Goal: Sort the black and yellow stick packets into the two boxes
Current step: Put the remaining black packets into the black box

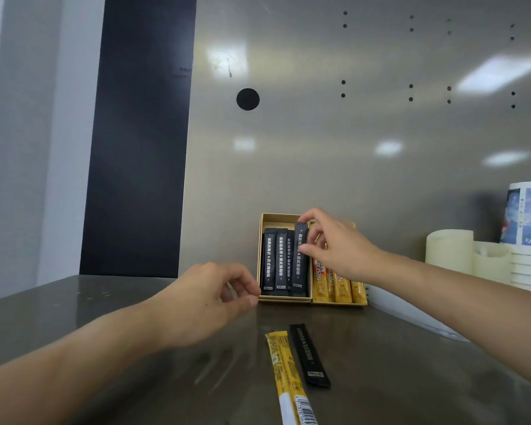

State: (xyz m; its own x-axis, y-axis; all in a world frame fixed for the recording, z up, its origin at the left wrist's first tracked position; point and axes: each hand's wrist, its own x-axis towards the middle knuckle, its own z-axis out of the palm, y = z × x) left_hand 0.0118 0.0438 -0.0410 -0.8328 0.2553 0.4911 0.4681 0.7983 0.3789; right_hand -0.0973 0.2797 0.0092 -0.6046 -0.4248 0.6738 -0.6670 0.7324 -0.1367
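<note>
Black packet (299, 265) in fingers (307, 249) of right hand (337, 250), over left box (266, 218)

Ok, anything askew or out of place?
One black packet, pinched by the right hand, sticks up above its neighbours in the left box. A yellow packet and a loose black packet lie unsorted on the counter.

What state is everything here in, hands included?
left box: open, holds black packets
right box: open, holds yellow packets
held black packet: at left box's right side, higher than its neighbours
right hand: pinches held black packet
left hand: curled by left box's corner, grip unclear
loose black packet: lying flat, unsorted
loose yellow packet: lying flat, unsorted
</note>
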